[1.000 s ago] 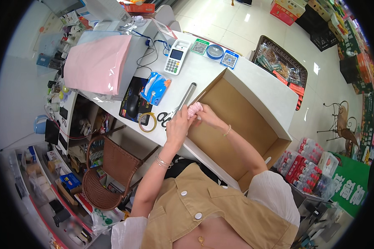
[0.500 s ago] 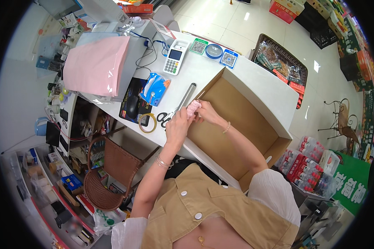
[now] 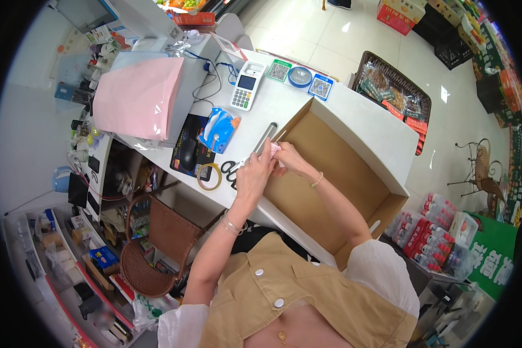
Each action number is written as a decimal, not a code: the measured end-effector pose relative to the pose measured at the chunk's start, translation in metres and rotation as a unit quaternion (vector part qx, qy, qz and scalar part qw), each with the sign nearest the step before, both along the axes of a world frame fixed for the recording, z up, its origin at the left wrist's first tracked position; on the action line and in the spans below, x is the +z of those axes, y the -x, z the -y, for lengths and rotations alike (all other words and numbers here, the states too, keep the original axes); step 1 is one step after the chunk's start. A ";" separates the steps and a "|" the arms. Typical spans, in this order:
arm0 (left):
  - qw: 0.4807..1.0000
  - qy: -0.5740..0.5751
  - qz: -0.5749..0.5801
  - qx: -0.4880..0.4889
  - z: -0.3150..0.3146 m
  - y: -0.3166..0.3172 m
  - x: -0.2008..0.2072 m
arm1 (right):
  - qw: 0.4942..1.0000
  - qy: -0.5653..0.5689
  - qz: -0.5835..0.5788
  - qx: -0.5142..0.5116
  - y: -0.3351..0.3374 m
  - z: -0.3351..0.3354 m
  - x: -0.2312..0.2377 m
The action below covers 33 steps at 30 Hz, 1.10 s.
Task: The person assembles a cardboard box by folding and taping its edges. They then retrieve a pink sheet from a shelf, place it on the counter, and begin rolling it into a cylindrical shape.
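Both my hands meet above the left edge of an open brown cardboard box (image 3: 330, 159), on a small pink ribbed bundle (image 3: 275, 148). Most of the bundle is covered by fingers, and its exact kind does not show. My left hand (image 3: 254, 176) is closed on its near left side, a finger laid along it. From the right, my right hand (image 3: 294, 160) pinches it, fingers bent. Just left of the hands, black-handled scissors (image 3: 228, 170) lie partly hidden by my left hand. A silver, dark-tipped stick-like tool (image 3: 265, 136) rests behind them.
On the white counter (image 3: 365, 115) are a tape roll (image 3: 216, 178), a mouse (image 3: 188, 153), a blue packet (image 3: 219, 130) and a card terminal (image 3: 248, 86). A wicker basket (image 3: 427, 110) of packages stands beyond. Left of me is a brown chair (image 3: 171, 226); bottle packs (image 3: 429, 235) sit at right.
My left fingers have shifted up over the pink bundle, so less of it shows than before. The whole view has moved slightly; the things on the counter stay in place.
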<state>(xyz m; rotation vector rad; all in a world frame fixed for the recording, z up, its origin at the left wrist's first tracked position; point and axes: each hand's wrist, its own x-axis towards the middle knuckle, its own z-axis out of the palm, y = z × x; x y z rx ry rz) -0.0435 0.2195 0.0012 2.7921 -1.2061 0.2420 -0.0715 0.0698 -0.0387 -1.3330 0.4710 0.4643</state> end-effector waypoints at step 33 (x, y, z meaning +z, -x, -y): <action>0.981 0.085 -0.163 0.066 -0.050 0.002 -0.011 | 0.776 -0.323 0.098 -0.533 -0.018 -0.113 0.005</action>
